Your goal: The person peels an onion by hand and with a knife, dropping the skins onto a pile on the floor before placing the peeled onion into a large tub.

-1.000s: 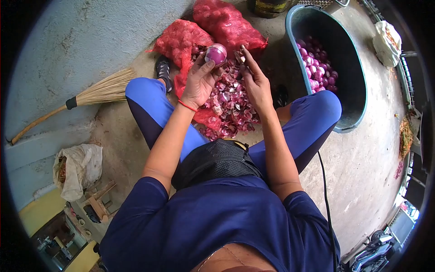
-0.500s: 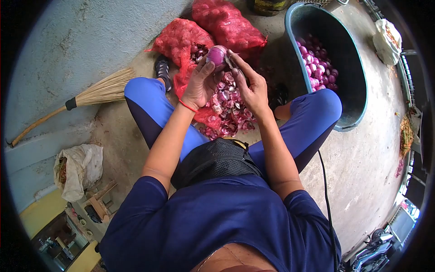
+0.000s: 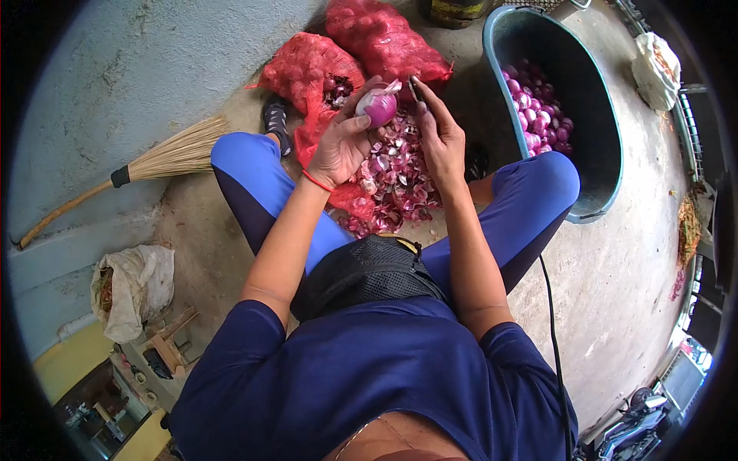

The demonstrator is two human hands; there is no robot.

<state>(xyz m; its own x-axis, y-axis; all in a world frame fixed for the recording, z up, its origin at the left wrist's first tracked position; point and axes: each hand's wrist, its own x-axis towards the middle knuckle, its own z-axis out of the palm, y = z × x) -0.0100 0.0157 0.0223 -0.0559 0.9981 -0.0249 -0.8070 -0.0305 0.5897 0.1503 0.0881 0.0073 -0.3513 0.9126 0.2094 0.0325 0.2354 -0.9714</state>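
Observation:
My left hand (image 3: 344,150) is closed around a red onion (image 3: 377,110), its thumb across the near side. A loose flap of skin (image 3: 392,87) stands up from the top of the onion, and a pale patch shows on its left. Just to the right, my right hand (image 3: 442,146) grips a small knife (image 3: 416,92), mostly hidden by the fingers; the blade is apart from the onion. Below both hands lies a heap of onion skins (image 3: 396,173), partly on red netting.
Two red mesh sacks of onions (image 3: 311,65) (image 3: 384,42) lean ahead of me. A blue-green tub (image 3: 611,154) holding peeled onions (image 3: 544,115) stands at my right. On the left are a broom (image 3: 173,150) and a white sack (image 3: 146,284).
The onion has turned in my left hand, and a raised flap of skin now shows. My right hand has drawn away to the right with the knife.

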